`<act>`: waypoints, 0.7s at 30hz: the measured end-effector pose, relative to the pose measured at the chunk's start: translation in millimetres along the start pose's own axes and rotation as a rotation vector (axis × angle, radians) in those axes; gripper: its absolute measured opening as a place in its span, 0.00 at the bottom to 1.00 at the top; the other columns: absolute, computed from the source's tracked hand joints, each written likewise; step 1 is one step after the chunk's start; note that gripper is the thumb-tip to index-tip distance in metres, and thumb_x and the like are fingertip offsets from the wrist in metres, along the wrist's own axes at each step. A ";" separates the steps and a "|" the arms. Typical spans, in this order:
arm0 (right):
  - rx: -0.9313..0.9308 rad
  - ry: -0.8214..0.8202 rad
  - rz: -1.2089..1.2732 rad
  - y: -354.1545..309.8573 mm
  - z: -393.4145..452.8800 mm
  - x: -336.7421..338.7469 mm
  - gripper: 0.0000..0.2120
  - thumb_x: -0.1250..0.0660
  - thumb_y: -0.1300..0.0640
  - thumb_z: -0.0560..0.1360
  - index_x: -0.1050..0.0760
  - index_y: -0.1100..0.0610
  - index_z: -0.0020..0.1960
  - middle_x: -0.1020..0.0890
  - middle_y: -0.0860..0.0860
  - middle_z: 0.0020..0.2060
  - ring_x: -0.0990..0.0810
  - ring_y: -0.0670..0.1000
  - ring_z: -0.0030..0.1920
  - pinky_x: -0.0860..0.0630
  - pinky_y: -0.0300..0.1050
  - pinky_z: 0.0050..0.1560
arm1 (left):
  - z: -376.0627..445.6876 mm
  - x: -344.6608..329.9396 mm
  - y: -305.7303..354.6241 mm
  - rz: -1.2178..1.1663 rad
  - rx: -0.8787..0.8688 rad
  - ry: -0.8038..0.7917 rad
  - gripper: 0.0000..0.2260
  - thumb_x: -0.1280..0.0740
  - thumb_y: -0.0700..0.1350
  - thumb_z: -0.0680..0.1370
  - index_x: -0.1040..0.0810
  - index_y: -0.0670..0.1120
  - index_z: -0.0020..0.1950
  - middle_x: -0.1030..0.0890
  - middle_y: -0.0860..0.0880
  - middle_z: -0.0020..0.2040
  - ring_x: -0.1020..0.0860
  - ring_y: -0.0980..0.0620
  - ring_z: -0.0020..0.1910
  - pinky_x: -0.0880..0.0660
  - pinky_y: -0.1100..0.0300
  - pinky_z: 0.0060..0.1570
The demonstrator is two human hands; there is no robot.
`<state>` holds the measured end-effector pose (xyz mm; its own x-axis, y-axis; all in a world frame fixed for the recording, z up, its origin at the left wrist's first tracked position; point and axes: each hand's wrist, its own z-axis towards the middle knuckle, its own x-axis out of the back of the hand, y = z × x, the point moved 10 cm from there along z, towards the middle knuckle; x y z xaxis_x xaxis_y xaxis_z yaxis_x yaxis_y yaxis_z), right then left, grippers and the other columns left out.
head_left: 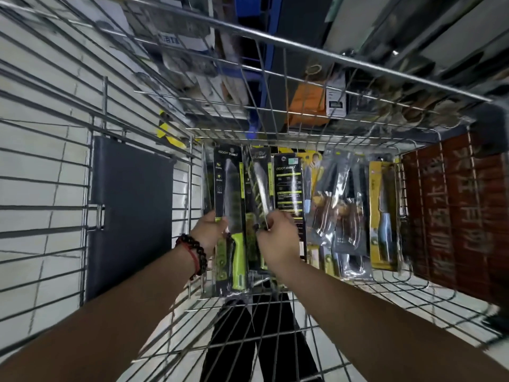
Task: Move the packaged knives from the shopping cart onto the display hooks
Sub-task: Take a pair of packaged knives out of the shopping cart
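Observation:
Both of my arms reach down into the wire shopping cart [303, 299]. My left hand [210, 230], with a bead bracelet on the wrist, grips a black-and-green packaged knife [230, 188] by its left edge. Beside it, my right hand [276, 235] pinches a second black-and-green packaged knife [260, 177] near its middle. A black pack showing its printed back [289, 186] stands just right of that hand. Further right lie several more packaged knives: dark clear-wrapped ones [338, 205] and a yellow-carded one [381, 213]. No display hooks are visible.
A dark grey flap [132, 205] hangs on the cart's left wall. A red-brown printed panel [454, 216] lines the right side. Beyond the cart's far wall [275, 78] are blurred shelves with boxes and an orange item [305, 103]. Pale floor tiles show below.

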<state>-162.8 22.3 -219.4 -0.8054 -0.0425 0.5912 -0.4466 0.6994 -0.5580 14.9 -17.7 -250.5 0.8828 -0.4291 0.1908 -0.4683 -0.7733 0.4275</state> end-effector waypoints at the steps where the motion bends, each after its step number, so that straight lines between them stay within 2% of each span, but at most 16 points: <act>1: -0.006 -0.004 0.024 -3.9 -2.1 -5.9 0.11 0.33 0.61 0.72 0.33 0.51 0.38 0.26 0.51 0.43 0.30 0.45 0.34 0.39 0.41 0.27 | -0.5 -1.9 1.6 0.022 -0.012 -0.015 0.28 0.39 0.50 0.82 0.46 0.44 0.78 0.39 0.44 0.77 0.36 0.43 0.73 0.36 0.48 0.71; 4: -0.013 -0.065 0.036 -12.3 -9.4 -25.0 0.11 0.33 0.56 0.73 0.34 0.48 0.39 0.23 0.50 0.40 0.23 0.53 0.36 0.34 0.42 0.28 | 0.4 -2.2 2.2 0.001 -0.031 -0.038 0.29 0.38 0.51 0.81 0.45 0.43 0.78 0.40 0.45 0.77 0.37 0.44 0.74 0.37 0.48 0.72; 7: 0.053 -0.051 0.013 -22.2 -13.9 -28.1 0.12 0.32 0.55 0.71 0.36 0.47 0.38 0.24 0.48 0.39 0.24 0.54 0.39 0.29 0.45 0.31 | 2.0 -0.5 -2.8 -0.079 -0.005 -0.089 0.32 0.35 0.53 0.79 0.45 0.46 0.78 0.38 0.45 0.76 0.35 0.43 0.73 0.35 0.42 0.70; 9: 0.110 -0.039 0.004 -27.8 -15.2 -30.1 0.11 0.32 0.54 0.69 0.35 0.46 0.39 0.24 0.47 0.38 0.23 0.55 0.41 0.25 0.47 0.36 | 0.8 1.3 -3.5 -0.170 0.022 -0.120 0.28 0.36 0.48 0.81 0.44 0.46 0.77 0.35 0.48 0.74 0.33 0.41 0.71 0.34 0.40 0.69; 11: 0.147 -0.072 0.034 -33.7 -17.6 -38.0 0.11 0.31 0.56 0.67 0.32 0.47 0.44 0.25 0.48 0.42 0.24 0.55 0.45 0.24 0.48 0.40 | 3.5 1.2 -7.3 -0.282 0.061 -0.166 0.25 0.39 0.43 0.82 0.44 0.44 0.77 0.38 0.47 0.75 0.36 0.41 0.73 0.37 0.41 0.70; 13: 0.186 -0.116 0.056 -42.2 -22.6 -48.2 0.17 0.29 0.60 0.67 0.29 0.51 0.53 0.27 0.50 0.50 0.26 0.52 0.51 0.25 0.42 0.48 | 7.9 6.2 -11.4 -0.339 0.097 -0.181 0.27 0.39 0.43 0.82 0.46 0.46 0.78 0.43 0.45 0.78 0.41 0.42 0.75 0.41 0.40 0.72; 15: 0.210 -0.150 0.094 -52.9 -27.1 -54.4 0.22 0.28 0.60 0.67 0.28 0.53 0.59 0.29 0.51 0.55 0.27 0.50 0.56 0.29 0.33 0.54 | 8.8 15.7 -12.7 -0.403 0.120 -0.165 0.27 0.39 0.45 0.82 0.46 0.48 0.79 0.41 0.44 0.78 0.40 0.42 0.75 0.39 0.40 0.71; 16: 0.223 -0.164 0.108 -57.4 -27.8 -57.1 0.24 0.28 0.58 0.67 0.28 0.53 0.62 0.30 0.51 0.58 0.28 0.50 0.59 0.30 0.33 0.58 | 7.2 14.9 -12.0 -0.443 0.132 -0.189 0.25 0.40 0.47 0.82 0.42 0.47 0.78 0.36 0.42 0.76 0.35 0.42 0.73 0.34 0.41 0.69; 18: 0.255 -0.196 0.068 -65.1 -29.0 -62.2 0.28 0.31 0.52 0.68 0.30 0.51 0.68 0.33 0.50 0.64 0.33 0.51 0.66 0.32 0.41 0.66 | 2.4 7.1 -10.7 -0.468 0.134 -0.281 0.24 0.43 0.56 0.82 0.31 0.42 0.71 0.24 0.40 0.66 0.25 0.43 0.65 0.27 0.47 0.61; 20: 0.285 -0.193 -0.005 -73.7 -31.1 -63.0 0.29 0.34 0.47 0.69 0.30 0.50 0.70 0.35 0.47 0.69 0.39 0.49 0.69 0.36 0.42 0.68 | 0.6 3.1 -9.8 -0.465 0.122 -0.319 0.29 0.43 0.65 0.78 0.25 0.42 0.65 0.21 0.41 0.62 0.23 0.44 0.63 0.27 0.49 0.62; 21: 0.304 -0.189 -0.006 -77.7 -31.9 -63.1 0.28 0.36 0.45 0.69 0.28 0.50 0.68 0.33 0.47 0.69 0.39 0.48 0.69 0.38 0.42 0.69 | 0.7 2.7 -8.3 -0.434 0.106 -0.316 0.32 0.39 0.68 0.74 0.23 0.43 0.63 0.21 0.42 0.63 0.24 0.44 0.64 0.29 0.48 0.64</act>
<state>-64.9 -6.6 -194.8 -0.8476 -0.1966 0.4929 -0.5241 0.4560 -0.7193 21.1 -12.7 -254.2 0.9496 -0.1670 -0.2653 -0.0790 -0.9464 0.3131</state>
